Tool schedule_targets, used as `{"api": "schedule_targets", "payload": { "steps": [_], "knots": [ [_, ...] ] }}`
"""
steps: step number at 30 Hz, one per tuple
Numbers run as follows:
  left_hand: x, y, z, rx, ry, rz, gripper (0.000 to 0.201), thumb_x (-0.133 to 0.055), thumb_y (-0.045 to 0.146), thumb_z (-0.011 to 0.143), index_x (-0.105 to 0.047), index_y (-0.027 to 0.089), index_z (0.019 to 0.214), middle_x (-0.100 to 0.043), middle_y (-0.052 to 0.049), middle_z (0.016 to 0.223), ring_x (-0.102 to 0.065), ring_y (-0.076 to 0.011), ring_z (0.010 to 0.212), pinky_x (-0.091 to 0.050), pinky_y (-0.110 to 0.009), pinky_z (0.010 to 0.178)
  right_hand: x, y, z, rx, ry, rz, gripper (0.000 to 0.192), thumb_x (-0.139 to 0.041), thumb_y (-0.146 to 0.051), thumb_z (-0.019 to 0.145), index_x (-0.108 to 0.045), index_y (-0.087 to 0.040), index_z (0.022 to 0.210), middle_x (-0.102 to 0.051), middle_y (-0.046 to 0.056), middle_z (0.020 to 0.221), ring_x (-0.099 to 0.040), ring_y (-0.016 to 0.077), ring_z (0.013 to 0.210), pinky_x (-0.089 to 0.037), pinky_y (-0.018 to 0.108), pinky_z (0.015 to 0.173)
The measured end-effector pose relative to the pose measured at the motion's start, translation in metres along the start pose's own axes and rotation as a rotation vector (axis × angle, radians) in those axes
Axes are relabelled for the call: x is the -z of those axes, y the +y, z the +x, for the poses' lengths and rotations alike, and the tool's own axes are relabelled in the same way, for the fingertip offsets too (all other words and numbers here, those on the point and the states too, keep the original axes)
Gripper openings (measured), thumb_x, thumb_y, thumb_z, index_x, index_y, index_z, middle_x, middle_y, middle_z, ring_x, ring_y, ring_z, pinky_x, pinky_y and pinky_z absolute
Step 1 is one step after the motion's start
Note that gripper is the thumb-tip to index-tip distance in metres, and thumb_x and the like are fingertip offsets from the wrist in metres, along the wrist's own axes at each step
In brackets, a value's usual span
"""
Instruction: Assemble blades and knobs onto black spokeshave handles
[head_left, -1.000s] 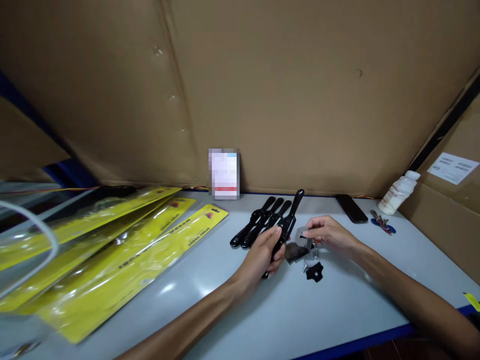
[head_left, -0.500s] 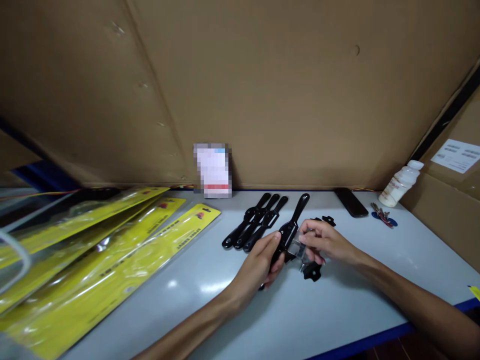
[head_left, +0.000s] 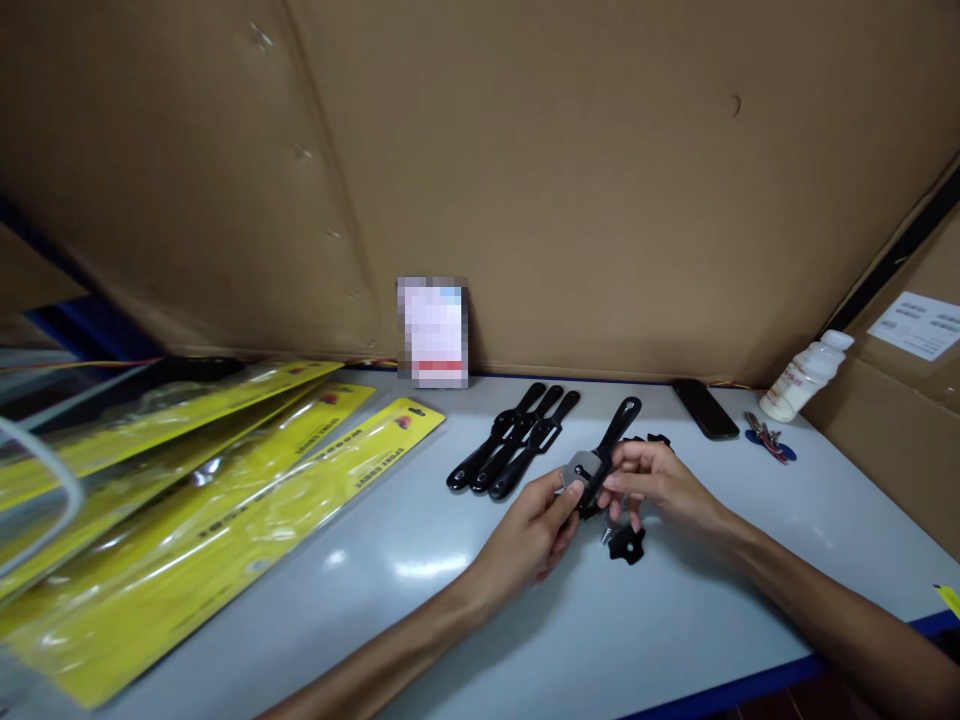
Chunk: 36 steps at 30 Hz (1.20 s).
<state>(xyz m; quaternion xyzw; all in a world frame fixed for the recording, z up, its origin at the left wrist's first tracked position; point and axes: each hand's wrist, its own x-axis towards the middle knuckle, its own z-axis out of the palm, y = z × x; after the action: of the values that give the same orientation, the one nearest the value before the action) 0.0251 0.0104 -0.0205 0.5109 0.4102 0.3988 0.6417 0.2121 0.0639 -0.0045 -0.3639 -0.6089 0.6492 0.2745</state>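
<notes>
My left hand (head_left: pixel 536 525) grips the lower part of a black two-handled tool (head_left: pixel 611 440), whose upper handle points up and to the right. A small grey metal plate (head_left: pixel 579 467) lies against the tool's middle. My right hand (head_left: pixel 651 480) pinches that plate and the tool from the right side. Just below my right hand a black star-shaped knob (head_left: pixel 626 545) with a screw rests on the pale grey table (head_left: pixel 420 610). Three more black tools of the same kind (head_left: pixel 514 440) lie side by side to the left of my hands.
Yellow packaging cards in clear sleeves (head_left: pixel 202 500) cover the table's left part. A black phone (head_left: pixel 703 408), a white bottle (head_left: pixel 804 377) and a small bunch of keys (head_left: pixel 766 438) lie at the back right. Cardboard walls (head_left: pixel 525 180) close off the back and right.
The grey plate has moved from the right side of the tool onto its middle. Both hands and the tool have shifted slightly right, and the tool is raised a little.
</notes>
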Motion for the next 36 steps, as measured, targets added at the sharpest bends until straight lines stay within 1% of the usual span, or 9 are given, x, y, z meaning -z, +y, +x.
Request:
{"api": "schedule_targets", "payload": {
  "steps": [7, 11, 13, 16, 17, 21, 26, 31, 36],
  "knots": [
    [0.001, 0.002, -0.002, 0.021, -0.005, 0.036, 0.043, -0.048, 0.063, 0.088, -0.051, 0.020, 0.084, -0.037, 0.011, 0.050, -0.025, -0.0046, 0.033, -0.024, -0.016, 0.029, -0.003, 0.002, 0.000, 0.010, 0.007, -0.025, 0.027, -0.071, -0.038, 0.078, -0.053, -0.019, 0.074, -0.070, 0.003, 0.070, -0.064, 0.0116, 0.054, -0.046, 0.019, 0.041],
    [0.002, 0.002, -0.002, 0.036, -0.001, 0.035, 0.044, -0.050, 0.065, 0.085, -0.046, 0.022, 0.080, -0.037, 0.011, 0.048, -0.024, -0.0042, 0.033, -0.024, -0.016, 0.028, 0.007, -0.013, -0.002, 0.011, 0.007, -0.161, 0.026, -0.065, -0.043, 0.082, -0.059, -0.019, 0.078, -0.069, 0.004, 0.071, -0.060, 0.0112, 0.050, -0.041, 0.020, 0.040],
    [0.003, 0.001, -0.002, 0.047, 0.029, 0.019, 0.045, -0.052, 0.066, 0.083, -0.041, 0.023, 0.075, -0.037, 0.012, 0.048, -0.024, -0.0037, 0.033, -0.023, -0.016, 0.029, 0.024, -0.024, -0.002, 0.095, 0.167, -0.320, 0.027, -0.057, -0.044, 0.088, -0.062, -0.019, 0.082, -0.066, 0.002, 0.068, -0.055, 0.0100, 0.047, -0.037, 0.021, 0.041],
    [0.003, -0.001, -0.002, 0.070, 0.058, -0.011, 0.048, -0.055, 0.066, 0.082, -0.037, 0.023, 0.071, -0.038, 0.011, 0.048, -0.023, -0.0032, 0.034, -0.023, -0.015, 0.029, 0.059, -0.034, -0.001, 0.312, 0.578, -0.787, 0.038, -0.050, -0.040, 0.094, -0.053, -0.019, 0.061, -0.056, -0.001, 0.053, -0.047, 0.0097, 0.047, -0.035, 0.024, 0.051],
    [0.003, -0.001, -0.002, 0.084, 0.060, -0.029, 0.048, -0.056, 0.066, 0.082, -0.038, 0.023, 0.071, -0.038, 0.011, 0.047, -0.022, -0.0032, 0.034, -0.023, -0.016, 0.029, 0.071, -0.035, -0.001, 0.293, 0.598, -0.955, 0.039, -0.051, -0.036, 0.093, -0.052, -0.019, 0.059, -0.055, -0.001, 0.052, -0.046, 0.0103, 0.049, -0.034, 0.025, 0.054],
    [0.003, -0.001, -0.004, 0.150, 0.072, -0.098, 0.046, -0.057, 0.065, 0.082, -0.041, 0.023, 0.072, -0.037, 0.011, 0.046, -0.019, -0.0034, 0.034, -0.021, -0.017, 0.029, 0.106, -0.026, 0.002, 0.013, 0.425, -1.227, 0.023, -0.060, -0.029, 0.088, -0.065, -0.018, 0.069, -0.066, 0.001, 0.066, -0.054, 0.0126, 0.061, -0.033, 0.025, 0.060],
    [0.003, 0.000, -0.006, 0.173, 0.070, -0.102, 0.040, -0.054, 0.059, 0.087, -0.044, 0.022, 0.076, -0.037, 0.011, 0.048, -0.020, -0.0039, 0.035, -0.021, -0.018, 0.031, 0.110, -0.006, 0.009, -0.112, 0.418, -1.209, 0.023, -0.072, -0.042, 0.078, -0.071, -0.020, 0.077, -0.070, 0.005, 0.077, -0.059, 0.0172, 0.070, -0.033, 0.026, 0.059],
    [0.000, 0.002, -0.006, 0.186, 0.080, -0.089, 0.041, -0.053, 0.060, 0.086, -0.041, 0.023, 0.073, -0.037, 0.010, 0.049, -0.020, -0.0041, 0.036, -0.021, -0.018, 0.032, 0.106, -0.002, 0.015, -0.155, 0.385, -1.111, 0.019, -0.075, -0.031, 0.072, -0.065, -0.018, 0.063, -0.063, 0.000, 0.062, -0.056, 0.0147, 0.062, -0.033, 0.025, 0.056],
    [-0.003, 0.004, -0.006, 0.177, 0.086, -0.079, 0.043, -0.053, 0.061, 0.084, -0.038, 0.024, 0.070, -0.038, 0.011, 0.049, -0.021, -0.0041, 0.036, -0.022, -0.019, 0.033, 0.094, -0.026, 0.004, -0.073, 0.333, -0.935, 0.025, -0.062, -0.037, 0.083, -0.063, -0.018, 0.067, -0.055, -0.003, 0.056, -0.047, 0.0096, 0.050, -0.034, 0.023, 0.050]
  ]
}}
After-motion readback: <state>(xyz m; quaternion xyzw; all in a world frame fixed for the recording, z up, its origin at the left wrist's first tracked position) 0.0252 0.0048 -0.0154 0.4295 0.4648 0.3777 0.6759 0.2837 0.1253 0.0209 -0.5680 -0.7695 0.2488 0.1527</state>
